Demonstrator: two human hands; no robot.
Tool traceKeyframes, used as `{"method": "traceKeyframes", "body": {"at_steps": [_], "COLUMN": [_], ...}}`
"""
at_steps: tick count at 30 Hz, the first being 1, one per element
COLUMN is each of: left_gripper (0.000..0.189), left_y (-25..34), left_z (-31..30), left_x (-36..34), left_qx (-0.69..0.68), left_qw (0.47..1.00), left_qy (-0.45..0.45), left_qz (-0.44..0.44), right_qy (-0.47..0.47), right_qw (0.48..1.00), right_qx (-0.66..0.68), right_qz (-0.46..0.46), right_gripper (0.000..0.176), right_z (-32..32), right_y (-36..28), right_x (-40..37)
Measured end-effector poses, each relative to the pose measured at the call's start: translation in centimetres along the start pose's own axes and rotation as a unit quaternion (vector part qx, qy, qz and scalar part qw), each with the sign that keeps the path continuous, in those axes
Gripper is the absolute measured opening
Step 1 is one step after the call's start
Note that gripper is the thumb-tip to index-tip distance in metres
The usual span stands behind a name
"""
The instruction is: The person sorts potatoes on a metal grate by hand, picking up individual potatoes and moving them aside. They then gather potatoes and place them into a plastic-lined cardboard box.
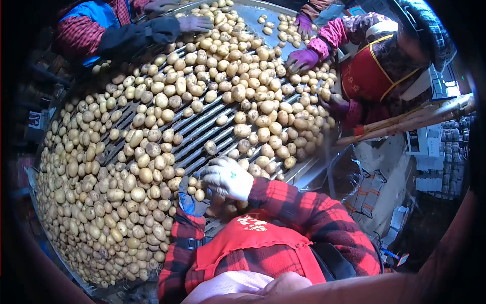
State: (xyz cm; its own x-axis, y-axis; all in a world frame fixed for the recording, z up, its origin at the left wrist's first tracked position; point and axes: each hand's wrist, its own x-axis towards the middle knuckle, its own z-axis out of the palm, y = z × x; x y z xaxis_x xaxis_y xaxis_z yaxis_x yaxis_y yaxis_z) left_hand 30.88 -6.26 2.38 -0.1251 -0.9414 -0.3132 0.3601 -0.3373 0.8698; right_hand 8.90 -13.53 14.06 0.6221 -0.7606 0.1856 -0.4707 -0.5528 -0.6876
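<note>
Pale potatoes (115, 195) cover the slatted metal grate around my hands. My left hand (192, 203), in a blue-grey glove, is low among them at the near edge, its fingers curled round small potatoes (199, 194). Just right of it is my right hand (228, 177) in a white glove, bent at the wrist with its fingers curled down. Shaded potatoes (230, 207) lie beneath that hand, between it and my red apron (253, 230); whatever its fingers grip is hidden.
Bare metal bars (197, 134) show mid-grate. Across the left far side, a person's gloved hand (195, 24) rests on potatoes. At the far right, another person's purple-gloved hand (302, 60) touches potatoes beside a metal plate (251, 17). A pole (405, 121) juts in from the right.
</note>
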Motion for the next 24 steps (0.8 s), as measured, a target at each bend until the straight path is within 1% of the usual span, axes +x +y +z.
{"method": "traceKeyframes", "body": {"at_steps": [1,2,3,5,6,8,9,10,11,12,13,14,15,16,17,18,19,20,21,22,23,24], "left_gripper": [0.026,0.023,0.023,0.02,0.02,0.02,0.024,0.027,0.028,0.03,0.03,0.031,0.032,0.032,0.032,0.032,0.028,0.028,0.027,0.025,0.024,0.024], "left_y": [-0.4,2.5,3.3,4.5,5.2,6.5,6.4,7.7,7.3,6.9,7.1,7.4,7.7,7.8,7.8,7.7,7.7,7.8,8.1,8.3,8.0,8.3], "left_z": [-0.6,0.9,1.3,2.0,2.5,3.7,2.4,2.8,2.3,1.7,1.5,1.4,1.2,1.1,1.0,0.9,1.3,1.9,2.4,2.8,3.0,2.8], "left_x": [0.3,0.5,0.6,0.7,0.5,0.3,0.5,0.3,0.1,-0.3,-0.6,-0.8,-0.8,-0.7,-0.5,-0.4,-0.5,-0.6,-0.5,-0.5,-0.3,-0.5], "left_qx": [-0.067,-0.362,-0.362,-0.437,-0.438,-0.344,-0.384,-0.422,-0.453,-0.484,-0.483,-0.486,-0.489,-0.49,-0.509,-0.529,-0.482,-0.484,-0.447,-0.409,-0.393,-0.414], "left_qw": [0.996,0.909,0.909,0.867,0.866,0.907,0.89,0.875,0.862,0.848,0.849,0.844,0.839,0.839,0.827,0.813,0.842,0.842,0.859,0.874,0.903,0.89], "left_qy": [0.012,0.063,0.065,-0.034,-0.033,0.072,0.004,-0.029,-0.027,-0.023,-0.018,0.014,0.044,0.045,0.041,0.038,0.074,0.078,0.098,0.119,0.032,0.006], "left_qz": [-0.063,-0.195,-0.196,-0.238,-0.239,-0.231,-0.245,-0.236,-0.226,-0.215,-0.214,-0.225,-0.235,-0.231,-0.235,-0.24,-0.229,-0.225,-0.231,-0.235,-0.17,-0.191], "right_qy": [-0.005,-0.002,-0.003,0.012,0.028,0.011,0.018,0.025,0.043,0.046,0.048,0.049,0.081,0.103,0.118,0.183,0.23,0.244,0.254,0.234,0.183,0.133], "right_qw": [1.0,1.0,1.0,0.998,0.997,0.998,0.999,0.999,0.998,0.998,0.998,0.997,0.994,0.99,0.985,0.967,0.949,0.933,0.917,0.911,0.922,0.925], "right_qx": [-0.016,-0.017,0.01,0.054,0.072,-0.014,-0.022,-0.028,-0.035,-0.042,-0.048,-0.054,-0.069,-0.097,-0.12,-0.172,-0.21,-0.251,-0.278,-0.294,-0.272,-0.263], "right_qz": [-0.003,-0.011,-0.014,-0.014,-0.014,0.059,0.044,0.029,0.006,-0.003,0.001,0.004,-0.001,0.015,0.041,0.031,0.053,0.081,0.134,0.171,0.206,0.24], "right_gripper": [0.03,0.032,0.034,0.038,0.04,0.052,0.057,0.061,0.067,0.067,0.067,0.066,0.066,0.066,0.066,0.066,0.067,0.067,0.064,0.062,0.059,0.051], "right_z": [-0.2,-0.5,-0.5,-0.6,-0.7,-0.6,0.2,0.5,0.7,0.7,0.4,0.1,0.1,0.3,-1.3,-2.4,-3.7,-5.2,-6.5,-7.1,-7.6,-7.2], "right_y": [-0.7,-1.0,-1.0,-0.4,0.1,0.4,1.0,1.0,0.9,0.9,0.8,0.9,2.0,3.5,4.4,6.3,8.3,10.6,12.4,15.3,18.3,20.3], "right_x": [-0.7,-1.4,-2.2,-3.5,-3.9,-3.9,-3.4,-2.3,-1.5,-0.8,-0.3,0.0,0.1,0.1,0.6,1.2,2.3,3.9,5.2,6.3,7.4,7.5]}}
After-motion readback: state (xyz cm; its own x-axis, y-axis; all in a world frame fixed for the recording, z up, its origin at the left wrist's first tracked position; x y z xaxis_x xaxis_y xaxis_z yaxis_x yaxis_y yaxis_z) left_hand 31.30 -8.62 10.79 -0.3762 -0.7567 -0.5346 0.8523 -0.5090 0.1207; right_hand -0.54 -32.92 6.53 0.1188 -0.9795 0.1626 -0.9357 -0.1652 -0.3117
